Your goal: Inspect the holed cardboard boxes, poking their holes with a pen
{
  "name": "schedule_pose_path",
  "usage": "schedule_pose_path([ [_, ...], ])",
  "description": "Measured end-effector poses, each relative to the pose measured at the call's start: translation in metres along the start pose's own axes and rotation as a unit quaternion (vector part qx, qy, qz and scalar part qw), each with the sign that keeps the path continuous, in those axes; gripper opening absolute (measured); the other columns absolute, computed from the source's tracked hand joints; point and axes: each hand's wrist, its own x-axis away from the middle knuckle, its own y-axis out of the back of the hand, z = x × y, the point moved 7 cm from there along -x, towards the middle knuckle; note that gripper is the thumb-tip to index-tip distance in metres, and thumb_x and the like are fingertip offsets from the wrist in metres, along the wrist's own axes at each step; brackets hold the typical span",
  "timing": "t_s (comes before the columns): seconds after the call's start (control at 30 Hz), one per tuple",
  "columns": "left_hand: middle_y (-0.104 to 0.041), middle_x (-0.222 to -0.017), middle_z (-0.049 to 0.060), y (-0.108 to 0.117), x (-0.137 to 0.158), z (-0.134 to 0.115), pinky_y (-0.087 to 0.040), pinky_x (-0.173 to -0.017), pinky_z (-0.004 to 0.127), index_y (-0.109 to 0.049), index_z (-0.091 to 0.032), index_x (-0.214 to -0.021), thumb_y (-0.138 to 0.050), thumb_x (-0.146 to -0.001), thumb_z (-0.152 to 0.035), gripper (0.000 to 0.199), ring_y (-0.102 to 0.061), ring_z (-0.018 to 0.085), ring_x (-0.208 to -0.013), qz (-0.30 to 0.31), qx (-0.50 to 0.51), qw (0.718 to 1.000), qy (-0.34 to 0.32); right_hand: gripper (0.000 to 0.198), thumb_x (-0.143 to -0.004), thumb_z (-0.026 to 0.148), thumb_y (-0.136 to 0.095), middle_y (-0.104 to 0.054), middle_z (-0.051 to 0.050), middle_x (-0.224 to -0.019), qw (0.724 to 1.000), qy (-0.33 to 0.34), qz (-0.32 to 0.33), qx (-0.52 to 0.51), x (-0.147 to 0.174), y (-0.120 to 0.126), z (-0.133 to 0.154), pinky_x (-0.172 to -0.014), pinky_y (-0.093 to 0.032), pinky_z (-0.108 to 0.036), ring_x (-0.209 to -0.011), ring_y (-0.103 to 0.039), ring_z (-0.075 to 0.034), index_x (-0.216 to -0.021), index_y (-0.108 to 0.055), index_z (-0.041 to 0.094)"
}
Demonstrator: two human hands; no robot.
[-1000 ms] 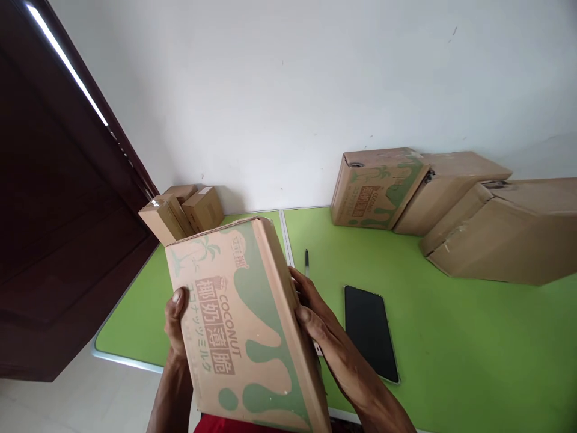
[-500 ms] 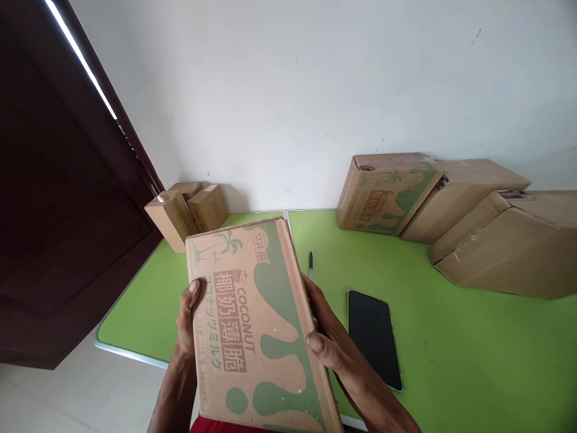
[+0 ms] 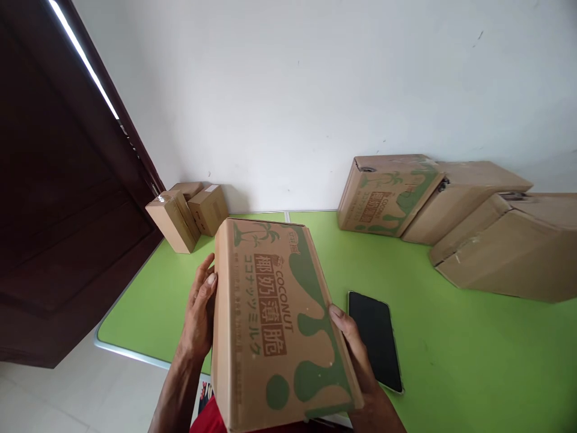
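Between my hands is a brown cardboard box [image 3: 252, 282] with green palm-tree and drip prints and the word COCONUT, held tilted above the near part of the green table [image 3: 139, 300]. My left hand [image 3: 201, 307] presses against its left side, thumb and fingers along that narrow face. On the opposite edge, the thumb of my right hand [image 3: 349, 337] rests over the printed face; its other fingers are hidden by the box. A dark tablet [image 3: 374, 340] lies flat on the table just right of my right hand.
At the back left stand several small cardboard boxes [image 3: 174, 219]. Along the wall to the right are a matching printed box [image 3: 387, 195] and plain larger boxes [image 3: 509, 246]. A dark brown door [image 3: 67, 180] is on the left. The table's rounded corner [image 3: 98, 337] shows at lower left.
The box has shifted right and turned, so its left narrow side now shows. Both hands moved with it. The pen on the table is now hidden behind the box.
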Motion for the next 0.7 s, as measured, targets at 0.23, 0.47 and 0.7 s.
schedule_pose_path([
  [0.23, -0.084, -0.123, 0.007, -0.005, 0.001, 0.006, -0.062, -0.105, 0.045, -0.078, -0.025, -0.134, -0.089, -0.082, -0.058, 0.062, -0.075, 0.037, -0.125, 0.018, 0.048, 0.998, 0.032, 0.042, -0.069, 0.068, -0.095, -0.088, -0.003, -0.094, 0.992, 0.023, -0.109, -0.056, -0.004, 0.018, 0.002, -0.102, -0.067, -0.050, -0.119, -0.079, -0.041, -0.094, -0.087, 0.035],
  [0.47, -0.085, -0.088, 0.004, 0.011, -0.013, -0.001, -0.067, -0.101, 0.042, -0.082, -0.021, -0.080, -0.104, -0.061, -0.049, 0.040, -0.081, 0.036, -0.115, -0.067, 0.094, 0.993, 0.017, 0.072, -0.054, 0.066, -0.104, -0.085, -0.003, -0.128, 0.995, 0.074, -0.061, 0.032, 0.000, 0.005, 0.034, -0.112, -0.063, -0.048, -0.149, -0.062, -0.041, -0.117, -0.087, 0.036],
  [0.7, -0.083, -0.132, 0.006, -0.004, -0.004, -0.012, -0.058, -0.119, 0.042, -0.083, -0.024, -0.127, -0.096, -0.077, -0.044, 0.056, -0.070, 0.033, -0.140, -0.082, 0.063, 0.994, 0.020, 0.061, -0.082, 0.071, -0.088, -0.089, -0.009, -0.112, 0.993, 0.023, -0.006, 0.115, -0.005, -0.032, 0.058, -0.089, -0.071, -0.043, -0.115, -0.081, -0.039, -0.121, -0.088, 0.024],
])
